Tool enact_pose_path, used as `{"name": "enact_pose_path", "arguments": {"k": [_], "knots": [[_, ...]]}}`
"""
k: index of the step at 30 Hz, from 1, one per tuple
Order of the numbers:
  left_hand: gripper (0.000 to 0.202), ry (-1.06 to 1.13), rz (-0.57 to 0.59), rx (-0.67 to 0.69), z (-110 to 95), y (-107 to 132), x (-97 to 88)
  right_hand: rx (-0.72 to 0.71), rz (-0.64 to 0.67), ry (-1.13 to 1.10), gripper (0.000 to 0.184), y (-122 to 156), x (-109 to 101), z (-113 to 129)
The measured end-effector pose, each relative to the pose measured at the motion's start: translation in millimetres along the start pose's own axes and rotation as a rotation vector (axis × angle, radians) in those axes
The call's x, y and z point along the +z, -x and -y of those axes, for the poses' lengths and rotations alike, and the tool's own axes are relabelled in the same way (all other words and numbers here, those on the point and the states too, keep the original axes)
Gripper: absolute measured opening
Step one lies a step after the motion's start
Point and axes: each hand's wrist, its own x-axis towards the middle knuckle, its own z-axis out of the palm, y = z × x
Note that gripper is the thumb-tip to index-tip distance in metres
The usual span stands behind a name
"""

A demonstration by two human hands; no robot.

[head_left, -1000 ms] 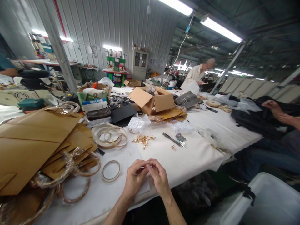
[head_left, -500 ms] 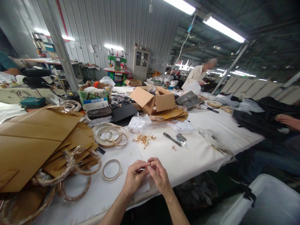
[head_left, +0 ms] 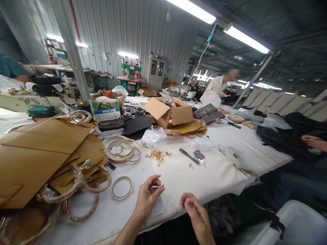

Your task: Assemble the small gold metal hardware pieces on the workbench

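My left hand [head_left: 148, 194] hovers over the white table [head_left: 219, 170] near its front edge, fingers pinched on a small gold metal fitting [head_left: 160, 185]. My right hand [head_left: 195, 212] has dropped to the table's front edge, fingers loosely curled, nothing visible in it. A small heap of gold fittings [head_left: 157, 155] lies a little beyond my hands. A tape ring [head_left: 122, 188] lies just left of my left hand.
Tan leather bag panels [head_left: 41, 153] with wrapped ring handles [head_left: 74, 180] fill the left. Further back are tape rolls [head_left: 122, 149], an open cardboard box [head_left: 170, 114], a metal tool [head_left: 189, 156] and black fabric [head_left: 283, 136]. Another person's hand [head_left: 313, 141] rests at the right; a person stands far back.
My hands were together working the small fitting; now the right hand has pulled away down and to the right, and the left keeps the fitting. The view tilted slightly.
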Motion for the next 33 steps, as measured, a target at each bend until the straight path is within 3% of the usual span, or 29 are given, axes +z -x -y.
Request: {"name": "enact_pose_path", "arguments": {"k": [4, 7, 10, 14, 19, 22, 27, 30, 33], "knots": [[0.034, 0.003, -0.014, -0.011, 0, 1, 6.3, -0.024, 0.090, 0.390, 0.041, 27, -48, -30], [0.025, -0.070, -0.009, 0.005, -2, 3, 10.2, -0.143, -0.075, 0.604, 0.027, 26, -56, -33], [0.020, -0.135, 0.004, 0.036, -3, 5, 11.8, -0.208, -0.139, 0.565, 0.021, 10, -34, -10], [0.020, -0.130, 0.001, 0.045, -2, 8, 11.4, -0.233, 0.022, 0.440, 0.021, -21, 11, 27], [0.019, -0.098, 0.013, 0.045, -1, 7, 10.8, -0.261, 0.122, 0.352, 0.018, -47, 43, 27], [0.017, -0.113, 0.007, 0.054, 0, 7, 10.6, -0.249, 0.124, 0.347, 0.018, -52, 48, 20], [0.006, -0.333, 0.011, 0.156, 6, 9, 8.7, -0.145, 0.207, 0.419, 0.021, -49, 48, 33], [0.008, -0.413, 0.041, 0.212, 15, 7, 7.8, -0.102, 0.142, 0.396, 0.019, -47, 49, 32], [0.025, -0.444, 0.048, 0.279, 22, 3, 9.2, -0.034, 0.026, 0.281, 0.027, -56, 40, 14]]}}
